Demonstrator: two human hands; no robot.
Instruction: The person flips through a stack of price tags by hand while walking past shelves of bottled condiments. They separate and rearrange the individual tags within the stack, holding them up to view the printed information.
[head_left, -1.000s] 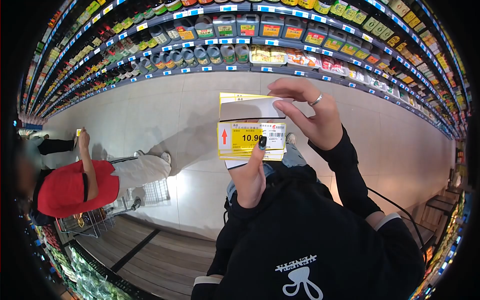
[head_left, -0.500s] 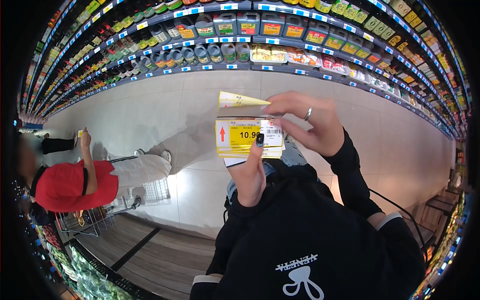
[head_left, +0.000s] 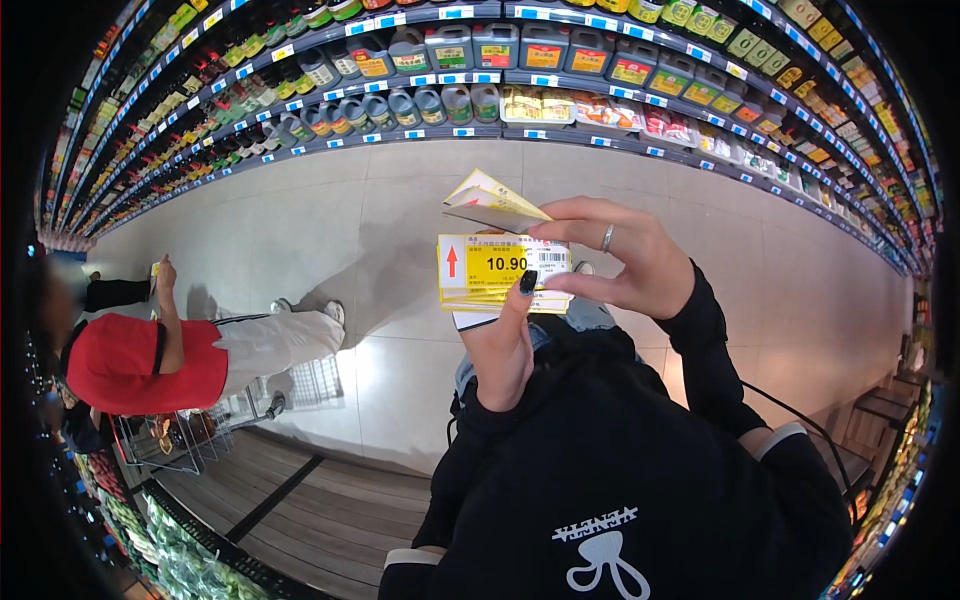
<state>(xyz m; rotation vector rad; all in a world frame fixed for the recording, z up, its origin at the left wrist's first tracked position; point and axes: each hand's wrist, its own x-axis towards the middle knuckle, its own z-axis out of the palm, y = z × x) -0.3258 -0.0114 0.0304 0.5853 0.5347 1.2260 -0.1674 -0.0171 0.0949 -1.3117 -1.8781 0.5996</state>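
A stack of yellow-and-white price tags point(head_left: 485, 262) is gripped in my left hand point(head_left: 500, 355), the thumb pressed on its front. The top tag reads 10.90 and carries a red arrow and a barcode. My right hand point(head_left: 645, 262), with a ring on one finger, holds the right end of a few tilted price tags point(head_left: 488, 192) above the stack. Its thumb touches the right edge of the stack. The fingers of my left hand behind the tags are mostly hidden.
Shelves of large jugs point(head_left: 545, 48) and bagged goods point(head_left: 538, 103) run across the far side. On the left, a person in a red top point(head_left: 145, 365) stands by a wire shopping cart point(head_left: 185, 445). Green vegetables point(head_left: 185, 550) lie at lower left.
The upper tags have tilted more and fanned apart in my right hand. My right thumb has moved down along the stack's right edge, uncovering more of the top tag.
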